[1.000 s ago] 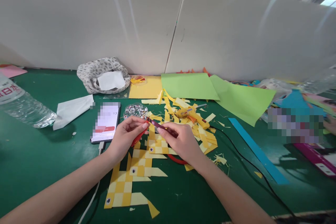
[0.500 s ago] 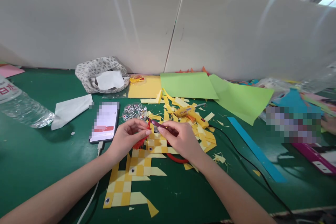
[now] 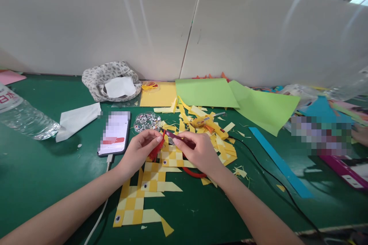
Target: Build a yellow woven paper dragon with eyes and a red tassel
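Note:
My left hand (image 3: 143, 149) is closed, pinching the top of a red tassel (image 3: 156, 151) between thumb and fingers; its threads hang down. Opposite it, my right hand (image 3: 198, 149) grips a slim dark purple tool (image 3: 173, 135) whose tip meets the tassel's top; its exact kind is unclear. Under and in front of both hands lie woven yellow paper fish (image 3: 133, 204) with stuck-on eyes. A curved red handle (image 3: 195, 174) shows below my right hand, partly hidden. Behind the hands stands a round clear case of googly eyes (image 3: 148, 121).
A yellow glue gun (image 3: 209, 125) with a black cord lies among yellow paper scraps (image 3: 184, 118). A charging phone (image 3: 115, 134) and a tilted water bottle (image 3: 28, 113) are at left. Green sheets (image 3: 207, 93), a blue strip (image 3: 278, 160) and another person's hand (image 3: 360, 134) are at right.
The tassel's threads have swung slightly up and right, and my left fingers have shifted a little. The purple tool stays at the tassel's top; everything else is almost unchanged.

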`<state>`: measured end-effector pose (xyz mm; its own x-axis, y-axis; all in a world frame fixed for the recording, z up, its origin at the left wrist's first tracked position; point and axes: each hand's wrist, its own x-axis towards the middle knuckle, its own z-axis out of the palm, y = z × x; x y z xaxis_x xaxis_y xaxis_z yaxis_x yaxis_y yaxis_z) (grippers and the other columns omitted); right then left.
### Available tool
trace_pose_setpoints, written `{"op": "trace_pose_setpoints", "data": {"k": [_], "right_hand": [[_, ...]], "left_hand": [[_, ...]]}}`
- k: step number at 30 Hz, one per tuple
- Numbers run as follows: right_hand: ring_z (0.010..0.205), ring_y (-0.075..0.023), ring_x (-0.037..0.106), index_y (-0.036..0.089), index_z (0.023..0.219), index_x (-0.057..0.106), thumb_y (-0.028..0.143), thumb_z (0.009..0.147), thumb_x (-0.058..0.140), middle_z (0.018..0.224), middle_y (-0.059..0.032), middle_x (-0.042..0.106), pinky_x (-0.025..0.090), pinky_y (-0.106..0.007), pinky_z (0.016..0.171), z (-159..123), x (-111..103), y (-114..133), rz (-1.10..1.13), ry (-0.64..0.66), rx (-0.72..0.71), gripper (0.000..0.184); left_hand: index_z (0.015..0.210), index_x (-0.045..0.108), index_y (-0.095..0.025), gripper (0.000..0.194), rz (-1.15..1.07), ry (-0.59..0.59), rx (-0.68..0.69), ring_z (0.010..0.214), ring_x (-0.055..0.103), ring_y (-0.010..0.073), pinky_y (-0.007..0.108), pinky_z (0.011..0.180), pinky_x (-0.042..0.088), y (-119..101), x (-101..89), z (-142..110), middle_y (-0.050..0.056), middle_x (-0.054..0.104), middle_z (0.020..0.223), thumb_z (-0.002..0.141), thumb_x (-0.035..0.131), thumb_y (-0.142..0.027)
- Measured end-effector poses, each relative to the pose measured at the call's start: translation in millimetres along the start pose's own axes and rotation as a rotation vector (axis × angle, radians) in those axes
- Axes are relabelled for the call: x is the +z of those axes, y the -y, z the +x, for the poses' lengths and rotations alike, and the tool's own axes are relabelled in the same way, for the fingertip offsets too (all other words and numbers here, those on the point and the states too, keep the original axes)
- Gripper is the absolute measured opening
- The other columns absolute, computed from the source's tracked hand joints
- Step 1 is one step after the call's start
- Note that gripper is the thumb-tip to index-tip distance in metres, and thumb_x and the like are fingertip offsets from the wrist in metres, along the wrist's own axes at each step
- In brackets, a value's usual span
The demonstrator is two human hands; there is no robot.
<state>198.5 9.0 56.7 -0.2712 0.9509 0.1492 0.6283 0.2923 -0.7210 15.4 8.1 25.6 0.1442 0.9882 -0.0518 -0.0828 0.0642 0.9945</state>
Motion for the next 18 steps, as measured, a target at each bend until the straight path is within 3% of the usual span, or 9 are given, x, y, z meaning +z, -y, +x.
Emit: {"op": "trace_pose_setpoints", "data": {"k": [5,10,18], "right_hand": [[0.047,-0.0088,0.04,0.016,0.079,0.067,0.037,0.084,0.051,0.054,0.0007,0.053,0.028,-0.022,0.044,0.3,-0.1,-0.3,0.009,0.01,0.018,0.027],[0.047,-0.0085,0.039,0.017,0.077,0.066,0.037,0.084,0.052,0.052,0.002,0.05,0.027,-0.022,0.044,-0.2,-0.2,-0.1,0.035,0.031,0.016,0.025],[0.047,-0.0083,0.035,0.018,0.069,0.059,0.037,0.087,0.047,0.05,0.0041,0.042,0.023,-0.024,0.045,-2.1,-0.2,0.2,0.036,0.085,0.01,0.03]], "left_hand": [[0.08,0.053,-0.019,0.024,-0.097,0.058,-0.026,0.058,0.049,0.0077,0.016,0.052,0.04,3.7,0.6,0.4,-0.003,0.053,0.066,0.082,0.059,-0.043],[0.078,0.046,-0.02,0.028,-0.209,0.095,-0.061,0.045,0.033,0.005,0.014,0.042,0.028,6.5,0.5,0.8,-0.007,0.041,0.055,0.086,0.052,-0.045],[0.071,0.046,-0.019,0.029,-0.267,0.166,-0.085,0.043,0.023,0.0047,0.017,0.041,0.02,0.5,-1.4,0.6,-0.008,0.034,0.053,0.083,0.058,-0.042]]}}
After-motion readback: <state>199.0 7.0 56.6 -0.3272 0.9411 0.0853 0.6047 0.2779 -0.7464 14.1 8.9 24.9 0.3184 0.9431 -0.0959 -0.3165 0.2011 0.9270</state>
